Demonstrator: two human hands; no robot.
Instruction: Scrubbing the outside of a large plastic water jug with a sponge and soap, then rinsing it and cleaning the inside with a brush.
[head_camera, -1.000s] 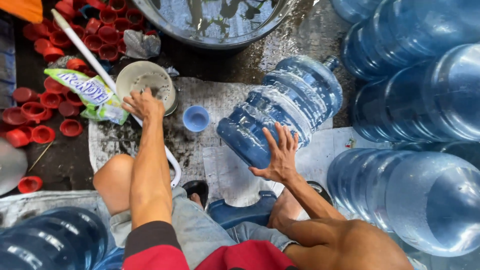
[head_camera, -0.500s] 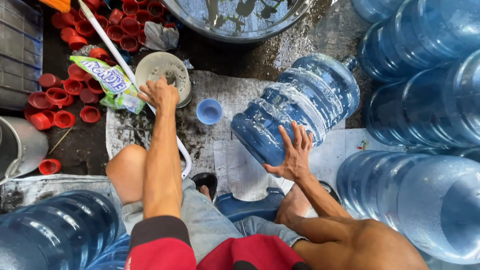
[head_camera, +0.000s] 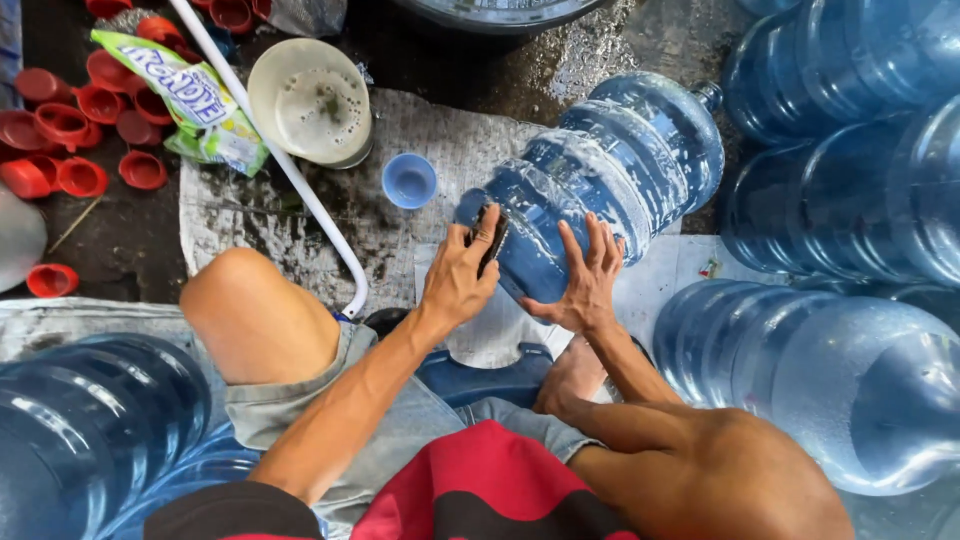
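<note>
One blue water jug (head_camera: 600, 180) lies on its side on the mat (head_camera: 250, 215), neck pointing up-right, base toward the person. Both hands on its base end. Left hand (head_camera: 462, 275): grip closed round a small dark scrub pad (head_camera: 492, 238), pressed flat against the jug. Right hand (head_camera: 585, 280): fingers spread open, palm on the jug wall, holding nothing else.

Counts:
- Big blue jugs around the person: at least five besides the one in hand; stack at right (head_camera: 850, 180), one at lower left (head_camera: 90, 420). Exact total cut off by the frame edges.
- Red caps (head_camera: 80, 175): roughly a dozen, scattered upper left on the floor.
- One small blue cap (head_camera: 409, 180), open side up, just beside the jug.
- One cream bowl (head_camera: 310, 100) with suds.
- One green-and-yellow sachet bag (head_camera: 190, 100).
- One white pipe (head_camera: 270, 150), running diagonally across the mat.
- One grey basin rim (head_camera: 500, 12) at top.

Surface: worn, dirty woven mat on wet dark concrete floor (head_camera: 620, 50). Person sits low, knees bent.
</note>
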